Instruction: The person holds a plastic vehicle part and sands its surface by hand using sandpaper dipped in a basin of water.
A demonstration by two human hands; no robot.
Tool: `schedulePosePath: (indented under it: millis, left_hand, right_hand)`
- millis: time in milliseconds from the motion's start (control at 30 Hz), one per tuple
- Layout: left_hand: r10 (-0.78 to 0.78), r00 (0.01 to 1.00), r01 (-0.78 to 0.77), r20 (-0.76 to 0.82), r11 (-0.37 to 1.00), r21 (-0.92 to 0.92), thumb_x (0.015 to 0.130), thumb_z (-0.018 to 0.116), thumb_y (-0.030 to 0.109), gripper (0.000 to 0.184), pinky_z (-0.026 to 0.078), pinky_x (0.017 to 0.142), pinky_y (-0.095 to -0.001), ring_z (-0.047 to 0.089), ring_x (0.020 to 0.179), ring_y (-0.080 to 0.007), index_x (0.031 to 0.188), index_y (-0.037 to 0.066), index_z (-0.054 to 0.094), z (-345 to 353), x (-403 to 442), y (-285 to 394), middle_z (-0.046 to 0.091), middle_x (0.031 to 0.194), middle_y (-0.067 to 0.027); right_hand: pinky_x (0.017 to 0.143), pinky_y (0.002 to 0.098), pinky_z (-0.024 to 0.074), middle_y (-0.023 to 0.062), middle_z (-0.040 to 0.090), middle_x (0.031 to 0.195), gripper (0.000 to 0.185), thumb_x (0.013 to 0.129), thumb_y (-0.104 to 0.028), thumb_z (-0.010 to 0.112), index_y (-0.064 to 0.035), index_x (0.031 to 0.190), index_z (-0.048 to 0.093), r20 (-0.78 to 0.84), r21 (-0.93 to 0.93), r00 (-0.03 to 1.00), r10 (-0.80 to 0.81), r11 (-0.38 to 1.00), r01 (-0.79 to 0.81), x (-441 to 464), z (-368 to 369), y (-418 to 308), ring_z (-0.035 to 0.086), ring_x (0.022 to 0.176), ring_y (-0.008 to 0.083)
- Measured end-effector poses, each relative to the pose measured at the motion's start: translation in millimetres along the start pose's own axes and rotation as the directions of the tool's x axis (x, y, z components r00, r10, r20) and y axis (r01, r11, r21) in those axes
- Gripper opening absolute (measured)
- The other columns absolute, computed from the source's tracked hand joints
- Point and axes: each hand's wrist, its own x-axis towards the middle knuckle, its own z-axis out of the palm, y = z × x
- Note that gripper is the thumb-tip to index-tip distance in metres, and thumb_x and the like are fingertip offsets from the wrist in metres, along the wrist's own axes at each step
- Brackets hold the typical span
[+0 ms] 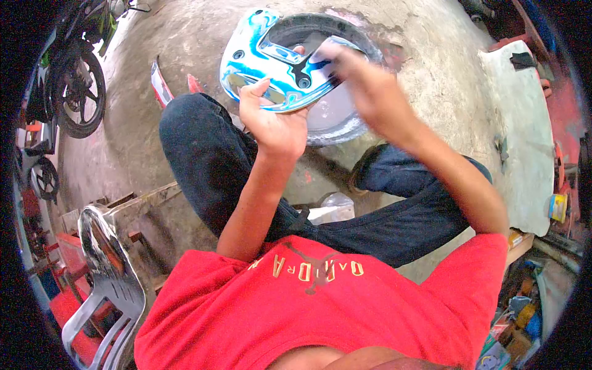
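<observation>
A glossy white-and-blue panel (243, 58) with cut-outs and small round holes, like a motorcycle fairing part, is held up in front of me. My left hand (275, 123) grips its lower edge, with the thumb on the front face and the other fingers behind. At the panel's right end is my right hand (370, 86), smeared by motion. Whether its fingers hold anything does not show. Below the panel, a round dark-rimmed basin (364, 40) with cloudy water (333, 114) sits on the floor, partly covered by the panel and my right hand.
The concrete floor (438, 80) surrounds my bent legs. Red-and-white pieces (161, 83) lie to the left, near a motorcycle wheel (80, 92). A plastic chair (102, 246) stands at lower left. On the right are a pale sheet (524, 142) and a small yellow-labelled can (558, 208).
</observation>
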Motion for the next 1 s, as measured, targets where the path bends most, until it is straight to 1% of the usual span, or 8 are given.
schedulePosePath:
  millis: [33, 100, 233, 433, 533, 633, 767, 1000]
  left_hand:
    - [0.002, 1.000, -0.002, -0.026, 1.000, 0.020, 0.084, 0.047, 0.025, 0.069, 0.037, 0.109, -0.0638, 0.048, 0.134, -0.0404, 0.150, 0.009, 0.036, -4, 2, -3, 0.049, 0.145, -0.0234]
    - [0.010, 0.999, -0.009, -0.039, 0.999, 0.034, 0.084, 0.046, 0.025, 0.068, 0.038, 0.108, -0.0640, 0.049, 0.133, -0.0403, 0.149, 0.009, 0.036, -6, 2, -2, 0.049, 0.144, -0.0231]
    - [0.067, 0.997, -0.067, -0.023, 0.997, 0.028, 0.085, 0.045, 0.026, 0.065, 0.042, 0.105, -0.0609, 0.052, 0.130, -0.0385, 0.147, 0.008, 0.039, 1, -3, 2, 0.053, 0.141, -0.0221]
    - [0.140, 0.990, -0.141, 0.009, 0.990, 0.027, 0.085, 0.044, 0.025, 0.061, 0.047, 0.105, -0.0498, 0.057, 0.124, -0.0351, 0.143, 0.005, 0.044, -2, 3, 2, 0.057, 0.135, -0.0229]
    - [0.124, 0.990, -0.123, -0.074, 0.992, 0.015, 0.084, 0.045, 0.024, 0.062, 0.045, 0.107, -0.0476, 0.057, 0.124, -0.0333, 0.143, 0.004, 0.044, 6, -9, 3, 0.058, 0.135, -0.0227]
    - [0.156, 0.988, -0.156, -0.012, 0.988, 0.019, 0.083, 0.044, 0.023, 0.063, 0.044, 0.107, -0.0495, 0.056, 0.125, -0.0338, 0.143, 0.004, 0.043, 2, 0, 2, 0.057, 0.135, -0.0229]
    - [0.122, 0.992, -0.122, -0.038, 0.992, 0.023, 0.082, 0.049, 0.023, 0.068, 0.043, 0.108, -0.0569, 0.051, 0.132, -0.0395, 0.148, 0.007, 0.038, 1, -6, 3, 0.051, 0.142, -0.0238]
    - [0.166, 0.986, -0.165, -0.030, 0.986, 0.013, 0.082, 0.047, 0.022, 0.068, 0.044, 0.107, -0.0546, 0.055, 0.127, -0.0397, 0.147, 0.007, 0.038, 2, -3, 1, 0.051, 0.142, -0.0225]
  right_hand:
    - [0.105, 0.0410, 0.0474, 0.0216, 0.061, 0.131, 0.035, 0.092, -0.007, 0.053, -0.0047, 0.127, 0.060, 0.026, -0.312, 0.949, -0.315, 0.899, 0.307, -4, 16, 8, 0.061, 0.122, 0.0321]
    - [0.112, 0.0409, 0.0416, 0.0190, 0.056, 0.140, 0.048, 0.091, 0.003, 0.053, -0.0027, 0.138, 0.053, 0.173, -0.382, 0.910, -0.377, 0.826, 0.415, -16, 24, 7, 0.053, 0.132, 0.0334]
    - [0.110, 0.0429, 0.0438, 0.0230, 0.058, 0.136, 0.042, 0.089, -0.005, 0.053, -0.0004, 0.131, 0.058, -0.017, -0.445, 0.973, -0.229, 0.873, 0.198, 9, 6, 45, 0.054, 0.130, 0.0355]
    - [0.109, 0.0415, 0.0456, 0.0189, 0.060, 0.136, 0.041, 0.091, -0.011, 0.052, -0.0021, 0.131, 0.059, 0.163, -0.382, 0.879, -0.448, 0.793, 0.475, -8, 22, 14, 0.059, 0.126, 0.0316]
    - [0.109, 0.0420, 0.0451, 0.0197, 0.059, 0.137, 0.042, 0.091, -0.011, 0.052, -0.0022, 0.131, 0.059, -0.028, -0.417, 0.982, -0.185, 0.895, 0.157, 16, 7, 36, 0.057, 0.127, 0.0328]
    - [0.109, 0.0420, 0.0452, 0.0188, 0.059, 0.137, 0.043, 0.089, -0.010, 0.054, -0.0026, 0.132, 0.059, 0.189, -0.420, 0.883, -0.429, 0.778, 0.468, -14, 33, -4, 0.057, 0.129, 0.0321]
    - [0.108, 0.0421, 0.0457, 0.0207, 0.059, 0.135, 0.041, 0.090, -0.006, 0.051, 0.0003, 0.130, 0.058, -0.024, -0.461, 0.985, -0.169, 0.876, 0.139, 13, 9, 44, 0.057, 0.127, 0.0347]
    - [0.110, 0.0412, 0.0440, 0.0186, 0.061, 0.135, 0.044, 0.089, -0.001, 0.056, -0.0009, 0.134, 0.057, 0.095, -0.409, 0.941, -0.325, 0.849, 0.334, -1, 21, 14, 0.055, 0.131, 0.0333]
